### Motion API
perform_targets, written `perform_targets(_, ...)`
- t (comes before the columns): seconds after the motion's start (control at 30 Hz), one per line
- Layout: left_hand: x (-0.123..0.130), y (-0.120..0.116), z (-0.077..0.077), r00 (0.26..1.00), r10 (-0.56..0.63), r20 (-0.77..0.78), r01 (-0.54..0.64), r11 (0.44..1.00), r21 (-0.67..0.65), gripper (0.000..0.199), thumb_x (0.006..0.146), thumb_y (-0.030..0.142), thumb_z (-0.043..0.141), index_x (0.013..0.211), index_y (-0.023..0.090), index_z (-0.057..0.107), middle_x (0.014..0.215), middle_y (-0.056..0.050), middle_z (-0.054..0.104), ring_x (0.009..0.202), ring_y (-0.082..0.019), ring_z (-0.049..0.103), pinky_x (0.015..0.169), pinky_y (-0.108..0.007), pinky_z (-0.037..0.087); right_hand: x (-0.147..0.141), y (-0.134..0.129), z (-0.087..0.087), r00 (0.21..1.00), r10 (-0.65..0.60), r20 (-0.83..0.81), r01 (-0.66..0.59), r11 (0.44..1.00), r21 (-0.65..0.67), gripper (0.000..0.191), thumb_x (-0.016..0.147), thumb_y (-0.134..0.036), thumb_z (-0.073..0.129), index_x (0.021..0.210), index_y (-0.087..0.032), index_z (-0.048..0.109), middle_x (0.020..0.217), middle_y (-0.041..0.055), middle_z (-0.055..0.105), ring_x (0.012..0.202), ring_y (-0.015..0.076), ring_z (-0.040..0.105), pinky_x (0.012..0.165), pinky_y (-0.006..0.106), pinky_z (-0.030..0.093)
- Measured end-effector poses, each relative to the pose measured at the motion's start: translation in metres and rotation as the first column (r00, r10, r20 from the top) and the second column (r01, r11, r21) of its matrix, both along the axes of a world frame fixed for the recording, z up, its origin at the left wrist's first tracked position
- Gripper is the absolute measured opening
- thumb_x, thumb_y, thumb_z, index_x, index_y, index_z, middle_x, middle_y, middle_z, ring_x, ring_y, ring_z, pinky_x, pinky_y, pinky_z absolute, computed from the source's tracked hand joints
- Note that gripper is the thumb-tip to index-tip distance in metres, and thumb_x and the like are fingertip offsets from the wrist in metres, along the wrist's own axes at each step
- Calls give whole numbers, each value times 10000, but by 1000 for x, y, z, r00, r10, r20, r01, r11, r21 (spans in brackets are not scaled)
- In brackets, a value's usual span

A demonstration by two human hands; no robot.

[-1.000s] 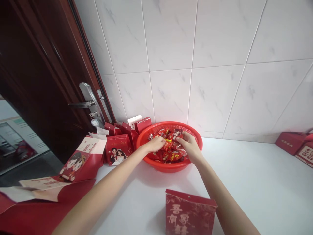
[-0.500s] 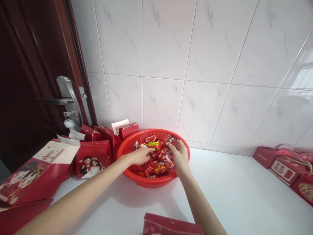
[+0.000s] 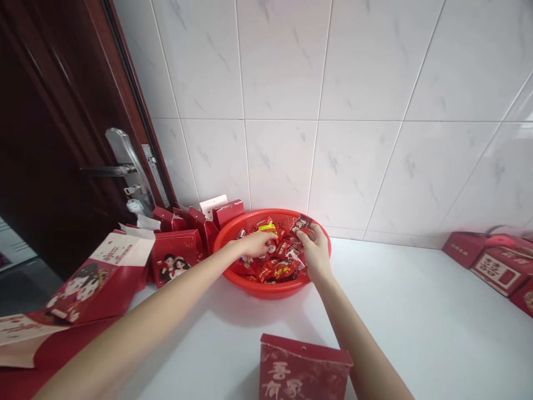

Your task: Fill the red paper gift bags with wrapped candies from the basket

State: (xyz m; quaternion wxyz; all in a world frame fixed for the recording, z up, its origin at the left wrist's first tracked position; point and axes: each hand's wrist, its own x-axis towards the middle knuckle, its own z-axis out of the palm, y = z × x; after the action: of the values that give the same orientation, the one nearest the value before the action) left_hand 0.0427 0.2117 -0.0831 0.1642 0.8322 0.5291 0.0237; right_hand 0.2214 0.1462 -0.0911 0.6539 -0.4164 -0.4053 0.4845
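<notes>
The right hand (image 3: 315, 248) pinches a dark candy packet (image 3: 301, 224) between thumb and fingers, its long axis tilted, upper end pointing to the upper right, over the far side of a red plastic basket (image 3: 266, 292) at the frame's center. The left hand (image 3: 257, 244) lies curled on wrapped candies (image 3: 277, 270); whether it grips any, I cannot tell.

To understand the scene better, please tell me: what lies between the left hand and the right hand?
In the head view, the left hand and the right hand have red wrapped sweets between them, heaped inside the red basket.
</notes>
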Motion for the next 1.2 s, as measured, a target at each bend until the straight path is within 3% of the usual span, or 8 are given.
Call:
perform_targets(0.2, 45, 11, 0, 994, -37, -100, 41, 999, 34, 309, 808, 401, 655, 1037, 201, 713, 1010, -90, 759, 929, -279, 699, 751, -315, 503, 0, -3, 4, 999, -25, -42, 25, 1000, 7, 283, 700, -307, 672, 957, -229, 582, 824, -5, 709, 719, 198, 701, 632, 304, 560)
perform_targets(0.33, 53, 14, -7, 991, 30, 131, -28, 999, -17, 116, 596, 235, 734, 675, 199, 659, 738, -52, 711, 784, -270, 673, 696, -318, 465, 0, -3, 5, 997, -41, -63, 42, 999, 3, 270, 681, -299, 677, 927, -220, 598, 831, 4, 717, 776, 202, 706, 653, 292, 560)
perform_targets(0.4, 47, 16, -6, 958, 90, 274, -77, 996, -54, 91, 616, 216, 660, 572, 197, 582, 621, -14, 636, 677, -218, 625, 644, -302, 436, 0, -1, 4, 996, -32, -80, 32, 999, -1, 286, 678, -318, 687, 933, -219, 605, 884, 17, 728, 787, 208, 707, 632, 290, 551)
perform_targets(0.53, 32, 20, 5, 839, 161, 519, -177, 984, -18, 168, 771, 279, 480, 638, 194, 540, 699, 3, 616, 696, -156, 584, 657, -273, 435, 0, 0, 3, 997, -30, -71, 28, 999, -26, 302, 689, -341, 691, 953, -218, 610, 891, 15, 727, 683, 187, 675, 568, 290, 522)
perform_targets(0.63, 30, 18, 12, 561, 225, 797, -151, 974, -168, 172, 731, 325, 621, 662, 185, 551, 726, -1, 620, 710, -144, 579, 676, -274, 447, 0, -1, 5, 1000, -6, -26, 5, 1000, -30, 219, 705, -327, 672, 882, -217, 606, 817, 6, 716, 642, 178, 656, 557, 289, 512)
perform_targets(0.73, 33, 12, 17, 321, 297, 899, 35, 945, -325, 288, 647, 371, 805, 680, 168, 603, 723, -6, 640, 720, -149, 597, 697, -287, 458, 0, -3, 7, 1000, 3, -4, -3, 999, -50, 168, 716, -304, 660, 845, -219, 592, 798, 1, 708, 633, 176, 656, 540, 281, 495)
perform_targets(0.97, 36, 4, 19, 302, 271, 914, 201, 919, -339, 375, 573, 422, 935, 703, 155, 705, 731, 1, 689, 754, -149, 628, 790, -297, 470, 0, -5, 10, 1000, 18, -9, -18, 997, -80, 158, 718, -284, 676, 826, -225, 577, 809, 0, 715, 617, 164, 654, 521, 269, 495)
perform_targets(1.2, 33, 9, 20, 257, 318, 913, 121, 926, -357, 365, 692, 515, 824, 754, 166, 738, 826, -47, 743, 810, -182, 659, 794, -299, 487, 0, -4, 7, 1000, 0, -17, -1, 998, -57, 209, 705, -308, 682, 884, -228, 609, 756, -9, 697, 585, 168, 623, 505, 280, 494)
